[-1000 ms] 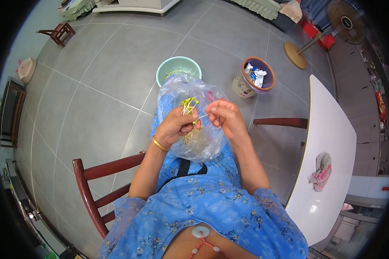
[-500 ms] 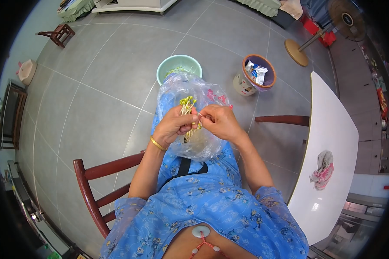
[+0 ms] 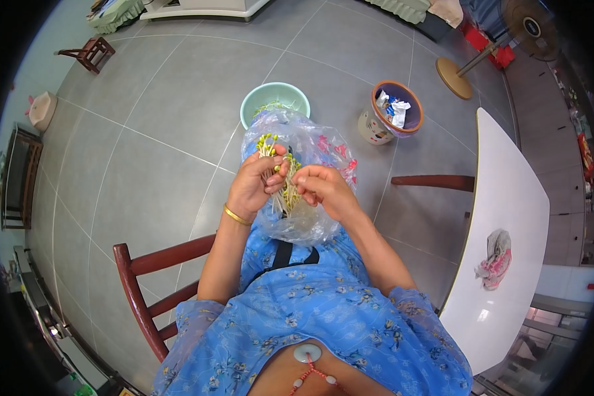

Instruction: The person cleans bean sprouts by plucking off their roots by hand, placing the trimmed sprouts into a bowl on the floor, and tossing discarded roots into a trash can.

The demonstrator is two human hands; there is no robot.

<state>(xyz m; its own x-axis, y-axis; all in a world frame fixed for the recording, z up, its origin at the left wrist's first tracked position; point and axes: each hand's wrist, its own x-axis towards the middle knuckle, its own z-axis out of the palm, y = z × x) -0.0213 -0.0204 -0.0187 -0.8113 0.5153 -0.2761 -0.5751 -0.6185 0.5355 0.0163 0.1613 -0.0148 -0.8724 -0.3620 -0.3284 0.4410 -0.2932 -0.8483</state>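
Note:
A bunch of bean sprouts [image 3: 266,146] with yellow-green heads is held in my left hand [image 3: 249,186], whose fingers are closed round the stems. A clear plastic bag [image 3: 313,228] lies open over my lap, with more sprouts [image 3: 290,191] in it. My right hand [image 3: 327,190] is at the right side of these sprouts, thumb and fingertips pinched together; what they hold, if anything, is too small to make out. Beyond the bag stands a light green bowl [image 3: 301,99] with some sprouts inside, partly hidden by the bag.
A bin [image 3: 376,129] with wrappers stands beyond the bag to the right. On the right is a white table [image 3: 501,323] with a crumpled cloth [image 3: 495,259]. A red-brown chair [image 3: 135,290] is at my left, a small stool [image 3: 92,54] far left, a fan [image 3: 454,78] far right.
My left hand has moved left and slightly up with its bunch, away from my right hand. My right hand drew in to the left hand, then came down to the sprouts in the bag.

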